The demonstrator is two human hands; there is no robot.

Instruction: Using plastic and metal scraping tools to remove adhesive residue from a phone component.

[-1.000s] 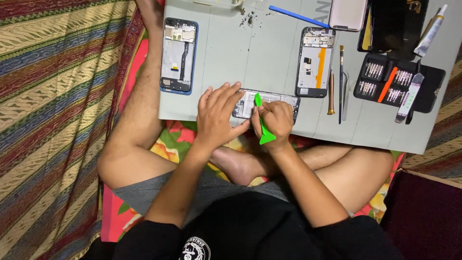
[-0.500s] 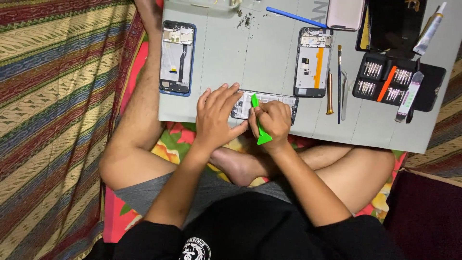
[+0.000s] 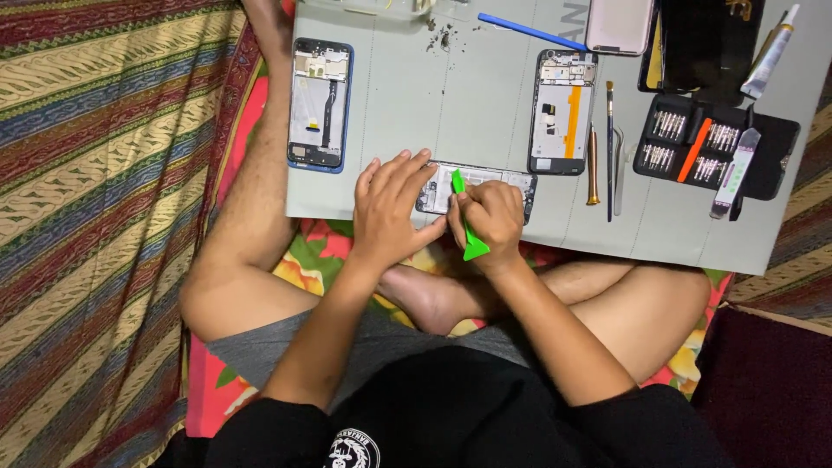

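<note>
Green pry tool (image 3: 466, 225) at phone frame (image 3: 494, 182) edge

Right hand (image 3: 490, 218) grips green pry tool (image 3: 468, 227); left hand (image 3: 390, 208) steadies opened phone (image 3: 494, 180).

three opened phones (image 3: 320, 105), one green pry tool (image 3: 468, 227)

Black T-shirt (image 3: 451, 416), white round emblem on chest; grey shorts (image 3: 286, 355); barefoot.
</note>
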